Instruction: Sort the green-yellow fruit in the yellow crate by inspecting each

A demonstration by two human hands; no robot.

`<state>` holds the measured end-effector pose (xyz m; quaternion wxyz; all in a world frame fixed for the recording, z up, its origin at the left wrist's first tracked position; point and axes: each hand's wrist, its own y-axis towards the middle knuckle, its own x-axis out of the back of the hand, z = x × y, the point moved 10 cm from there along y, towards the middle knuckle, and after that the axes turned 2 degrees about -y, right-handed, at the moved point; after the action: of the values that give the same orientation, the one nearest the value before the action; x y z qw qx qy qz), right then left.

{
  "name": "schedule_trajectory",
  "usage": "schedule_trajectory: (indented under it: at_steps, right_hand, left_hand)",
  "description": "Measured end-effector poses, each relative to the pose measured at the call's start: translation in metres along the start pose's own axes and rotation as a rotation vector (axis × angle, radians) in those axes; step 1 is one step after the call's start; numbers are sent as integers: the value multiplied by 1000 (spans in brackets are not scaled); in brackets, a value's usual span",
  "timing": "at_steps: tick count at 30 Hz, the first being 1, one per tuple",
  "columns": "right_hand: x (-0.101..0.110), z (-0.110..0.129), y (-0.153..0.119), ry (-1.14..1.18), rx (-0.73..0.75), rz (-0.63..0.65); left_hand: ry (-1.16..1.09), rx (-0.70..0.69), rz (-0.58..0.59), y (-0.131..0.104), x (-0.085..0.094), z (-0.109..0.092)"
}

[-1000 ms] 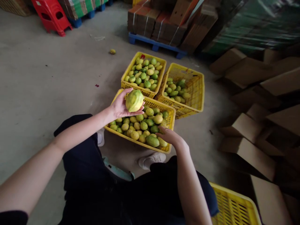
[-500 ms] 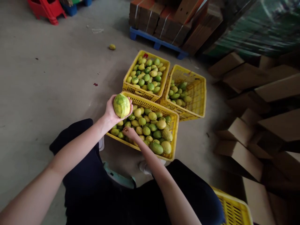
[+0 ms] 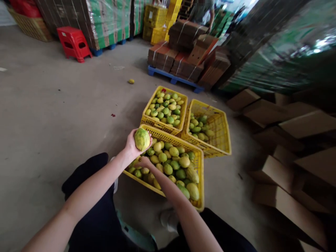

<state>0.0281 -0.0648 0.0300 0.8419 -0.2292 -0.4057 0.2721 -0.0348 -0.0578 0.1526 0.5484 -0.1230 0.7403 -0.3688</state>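
A large green-yellow lemon point(image 3: 142, 139) rests in my left hand point(image 3: 132, 143), the fingers curled round its far side, above the left end of the nearest yellow crate point(image 3: 201, 182). That crate is filled with yellow and green lemons point(image 3: 168, 169) of mixed size. Just below the left hand, my right hand point(image 3: 144, 162) is at the left end of the crate. Its fingers are closed at a small yellow-green lemon point(image 3: 137, 160), their tips partly hidden.
Behind stand a yellow crate point(image 3: 144, 120) full of lemons and a partly filled yellow crate point(image 3: 223, 131). Cardboard boxes point(image 3: 294, 175) crowd the right side. Farther off are a blue pallet point(image 3: 174, 78) with stacked cardboard, a red stool point(image 3: 75, 43), a stray lemon point(image 3: 131, 81) and a person point(image 3: 203, 14).
The view has tilted up, showing more of the background. My left hand still holds the large lemon; my right hand has risen slightly relative to the near crate.
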Motion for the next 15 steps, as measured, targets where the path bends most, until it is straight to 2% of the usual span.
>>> schedule_trajectory:
  at_steps: [2,4,6,8,9,11,13,15]
  right_hand:
    - [44,-9,-4,85,13,-39]
    - [98,-16,-22,230,70,-150]
    - [150,-22,-57,396,178,-313]
    - [183,-31,-100,524,267,-457]
    - [191,-36,-120,580,301,-518]
    - [195,-46,-153,709,353,-600]
    - [187,-56,-170,814,366,-644]
    - [180,-64,-176,846,349,-684]
  left_hand:
    - [7,11,11,-2,-2,3]
    - [15,23,20,-4,-3,10]
    - [37,30,46,-5,-4,19]
    - [68,27,87,-4,-8,30]
    - [90,32,107,-3,-10,37]
    - [155,60,153,0,-15,55]
    - [244,104,204,3,-22,74]
    - [326,127,250,4,-28,90]
